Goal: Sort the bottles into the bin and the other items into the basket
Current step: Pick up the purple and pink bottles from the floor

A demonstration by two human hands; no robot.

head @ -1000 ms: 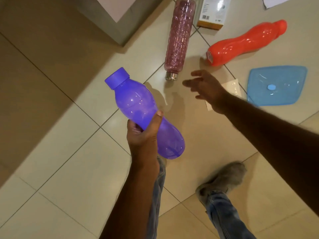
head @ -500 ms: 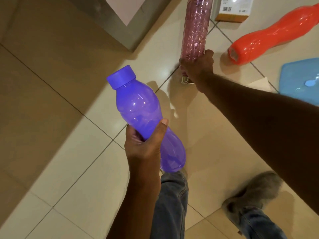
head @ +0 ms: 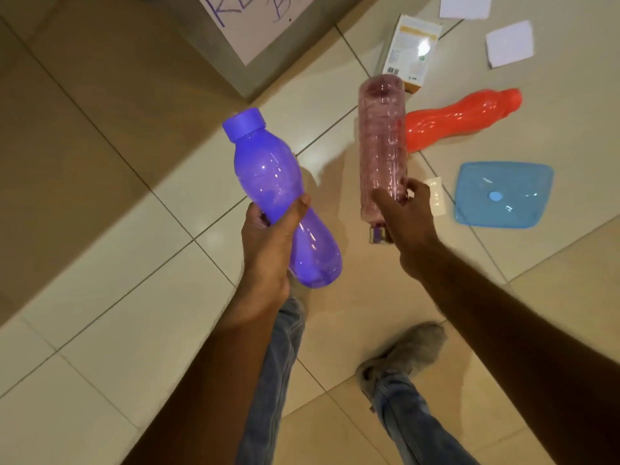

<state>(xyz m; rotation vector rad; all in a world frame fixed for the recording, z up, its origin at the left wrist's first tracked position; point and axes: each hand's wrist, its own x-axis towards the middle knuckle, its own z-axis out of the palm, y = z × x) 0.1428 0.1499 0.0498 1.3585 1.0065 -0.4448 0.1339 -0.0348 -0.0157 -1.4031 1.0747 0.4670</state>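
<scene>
Your left hand point(head: 268, 236) wraps the waist of a smooth, curvy translucent purple bottle point(head: 278, 196). Your right hand point(head: 406, 219) grips a ribbed pink cylindrical bottle point(head: 380, 135) near its metal cap, above the glossy tiled floor point(head: 117, 297).

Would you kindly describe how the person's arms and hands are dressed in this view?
Both forearms are bare, with no sleeves in view. The left hand and right hand wear no gloves, and no rings, watch or bracelets are visible.
</scene>
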